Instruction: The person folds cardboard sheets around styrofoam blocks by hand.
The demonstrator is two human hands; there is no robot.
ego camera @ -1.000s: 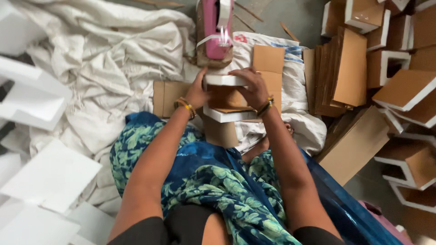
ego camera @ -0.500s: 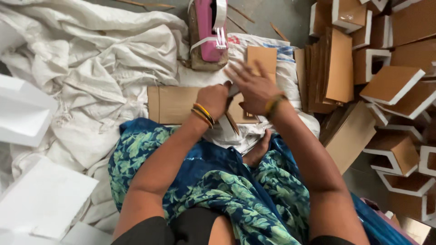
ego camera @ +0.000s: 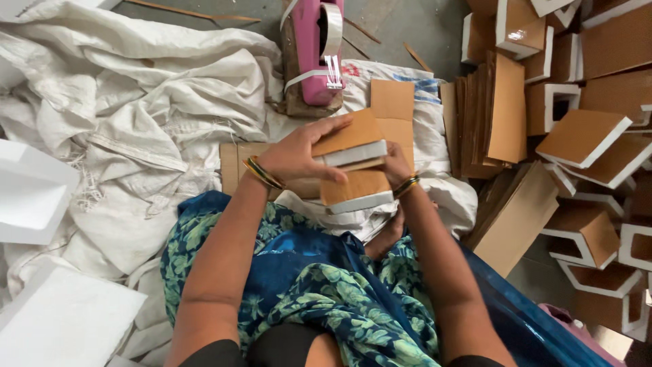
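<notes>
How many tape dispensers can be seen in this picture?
1. The pink tape dispenser stands at the top centre, on the floor beyond the left hand and right hand. Others may be hidden under the white sacks.

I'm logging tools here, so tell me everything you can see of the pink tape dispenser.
The pink tape dispenser stands at the top of the view on a brown, worn-looking base, beside white sacking. It looks like plastic, carries a roll of clear tape near its top and has a toothed metal cutter on its front edge. No hand touches it.
</notes>
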